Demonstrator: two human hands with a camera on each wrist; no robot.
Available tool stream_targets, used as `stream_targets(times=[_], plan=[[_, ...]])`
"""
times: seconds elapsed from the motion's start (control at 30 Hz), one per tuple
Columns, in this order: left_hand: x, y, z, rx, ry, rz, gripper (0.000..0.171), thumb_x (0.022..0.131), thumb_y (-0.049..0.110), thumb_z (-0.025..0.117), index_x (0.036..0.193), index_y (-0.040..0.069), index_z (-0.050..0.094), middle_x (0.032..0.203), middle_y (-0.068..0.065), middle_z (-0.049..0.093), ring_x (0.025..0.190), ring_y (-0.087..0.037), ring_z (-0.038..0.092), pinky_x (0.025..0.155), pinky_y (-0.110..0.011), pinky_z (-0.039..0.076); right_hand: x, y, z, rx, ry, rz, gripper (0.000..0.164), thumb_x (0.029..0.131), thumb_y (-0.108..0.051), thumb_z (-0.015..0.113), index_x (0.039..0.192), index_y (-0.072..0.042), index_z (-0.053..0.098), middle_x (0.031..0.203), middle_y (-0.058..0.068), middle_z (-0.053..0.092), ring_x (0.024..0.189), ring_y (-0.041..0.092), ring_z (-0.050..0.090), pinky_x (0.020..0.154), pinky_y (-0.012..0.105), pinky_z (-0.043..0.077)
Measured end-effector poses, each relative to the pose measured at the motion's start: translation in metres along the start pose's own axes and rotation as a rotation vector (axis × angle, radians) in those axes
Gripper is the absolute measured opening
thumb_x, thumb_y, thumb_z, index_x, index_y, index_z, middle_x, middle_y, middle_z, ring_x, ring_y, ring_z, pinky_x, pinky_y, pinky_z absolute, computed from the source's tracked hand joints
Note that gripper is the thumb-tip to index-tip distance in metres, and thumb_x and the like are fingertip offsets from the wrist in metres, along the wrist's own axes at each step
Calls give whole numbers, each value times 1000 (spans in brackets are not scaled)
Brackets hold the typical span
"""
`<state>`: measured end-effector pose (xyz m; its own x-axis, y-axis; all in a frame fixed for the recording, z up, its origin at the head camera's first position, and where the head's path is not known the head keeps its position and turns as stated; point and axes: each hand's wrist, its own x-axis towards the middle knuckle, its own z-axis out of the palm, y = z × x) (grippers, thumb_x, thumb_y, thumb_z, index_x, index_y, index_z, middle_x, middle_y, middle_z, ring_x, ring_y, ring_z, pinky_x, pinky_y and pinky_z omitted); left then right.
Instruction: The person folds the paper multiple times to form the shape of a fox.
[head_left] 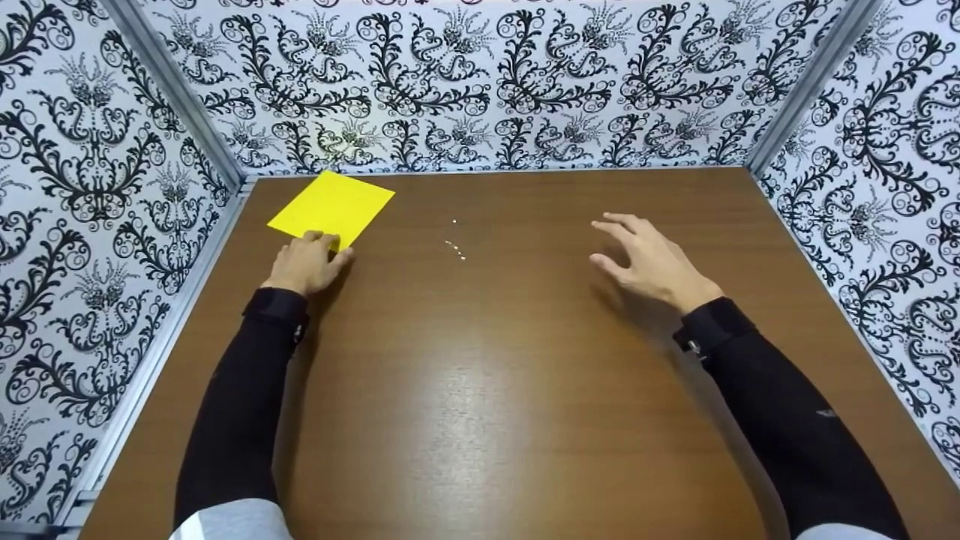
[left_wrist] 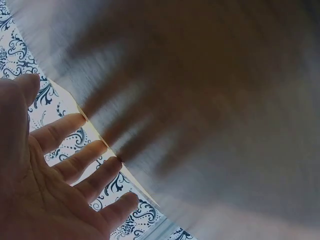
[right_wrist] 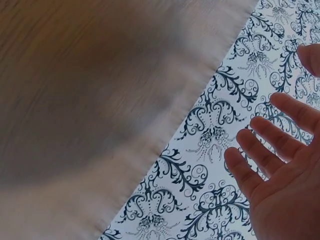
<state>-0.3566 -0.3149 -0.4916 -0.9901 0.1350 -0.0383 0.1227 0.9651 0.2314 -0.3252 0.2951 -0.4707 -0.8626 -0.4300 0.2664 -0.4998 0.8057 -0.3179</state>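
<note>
A flat square sheet of yellow paper (head_left: 334, 204) lies at the far left of the brown table. My left hand (head_left: 304, 264) is at its near corner, with the fingertips touching the paper. In the left wrist view, the fingers of that hand (left_wrist: 70, 175) are spread and nearly straight, their tips down at the paper's thin edge. On the right side my right hand (head_left: 652, 262) hovers over the table and holds nothing. Its fingers are loosely extended and the thumb stands apart, as the right wrist view also shows of the hand (right_wrist: 285, 170).
Several tiny white bits (head_left: 462, 258) are scattered on the wooden table (head_left: 480, 337) between the hands. Patterned black-and-white walls (head_left: 480, 82) enclose the table at the back and on both sides, with metal rails (head_left: 176, 97) at the corners.
</note>
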Motion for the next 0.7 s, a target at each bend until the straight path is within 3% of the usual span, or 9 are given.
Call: stream_targets(times=[0.33,0.7], plan=[[-5,7,7,-1,29,33,68,123,49,52,166,-3,59,171,-40,52,153,-68,53,129,-80,45,7,-12,9,4,-12,-20,64,116,-44,72,171,-13,59,179,19,52,166,47,50,132,72,46],[-11,28,12,13,36,95,63,122,48,56,162,0,64,166,-37,59,151,-64,58,130,-77,46,16,-30,15,24,-27,-52,62,116,-42,72,170,-13,60,179,17,54,166,46,51,133,70,47]])
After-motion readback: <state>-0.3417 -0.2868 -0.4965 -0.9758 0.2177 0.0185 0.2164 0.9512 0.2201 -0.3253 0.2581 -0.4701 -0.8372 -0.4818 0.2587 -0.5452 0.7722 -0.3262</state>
